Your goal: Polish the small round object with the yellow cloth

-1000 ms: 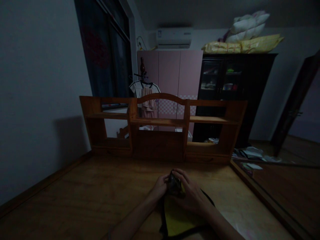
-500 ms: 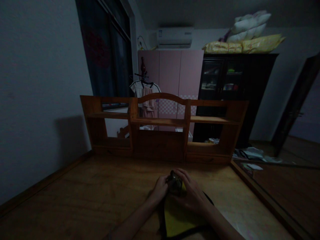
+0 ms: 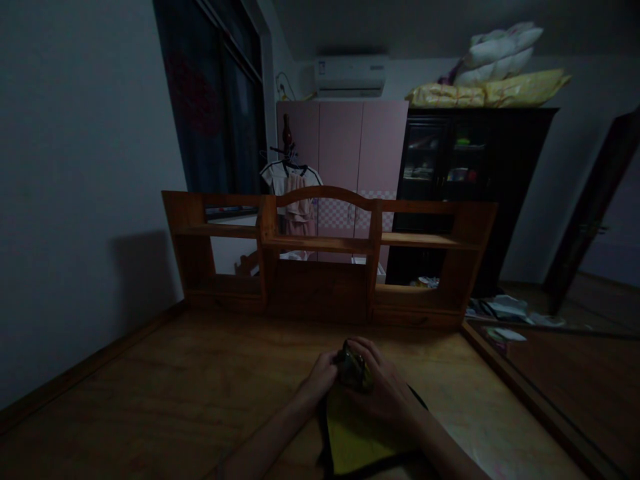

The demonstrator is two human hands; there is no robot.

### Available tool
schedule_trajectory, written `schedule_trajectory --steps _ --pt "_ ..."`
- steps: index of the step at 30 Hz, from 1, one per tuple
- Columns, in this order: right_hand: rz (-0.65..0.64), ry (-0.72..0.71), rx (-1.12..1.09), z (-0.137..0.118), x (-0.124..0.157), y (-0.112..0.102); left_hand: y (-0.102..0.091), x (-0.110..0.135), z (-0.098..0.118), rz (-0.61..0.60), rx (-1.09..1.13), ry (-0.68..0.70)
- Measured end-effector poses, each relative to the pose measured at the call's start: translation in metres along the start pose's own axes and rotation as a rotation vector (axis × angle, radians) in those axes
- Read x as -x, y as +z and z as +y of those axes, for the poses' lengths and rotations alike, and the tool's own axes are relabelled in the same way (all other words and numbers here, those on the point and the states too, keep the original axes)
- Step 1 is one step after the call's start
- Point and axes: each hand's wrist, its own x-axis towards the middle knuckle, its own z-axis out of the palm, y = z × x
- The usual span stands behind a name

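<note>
Between my two hands is a small, dark, shiny thing (image 3: 353, 371); it is too dim to tell its kind. My left hand (image 3: 319, 381) pinches its left edge with closed fingers. Curled around its right side and top is my right hand (image 3: 384, 392). A yellow cloth-like piece with dark edging (image 3: 357, 443) spreads below the hands and under my right forearm, and some yellow shows by my right palm. Whether the dark thing is joined to the yellow piece, I cannot tell.
Both hands are over a broad wooden surface (image 3: 200, 387). Across its far end stands a wooden shelf unit (image 3: 320, 245). A wall (image 3: 90, 167) borders the left, and a raised wooden rail (image 3: 520, 393) runs along the right. Beyond are pink (image 3: 340, 143) and black (image 3: 520, 153) cabinets.
The dark shiny thing has turned slightly between my hands, and its highlights have shifted. Both hands stay in nearly the same place.
</note>
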Motion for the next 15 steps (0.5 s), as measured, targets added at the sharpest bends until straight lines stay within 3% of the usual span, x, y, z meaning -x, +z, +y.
schedule_trajectory --steps 9,15 --pt "0.007 0.020 -0.012 -0.0018 0.0006 0.0010 -0.0009 -0.0018 -0.0001 -0.031 -0.043 0.044" --pt "0.031 0.023 -0.025 -0.0015 -0.0002 0.0002 -0.0034 -0.0027 -0.0046 0.051 0.000 0.045"
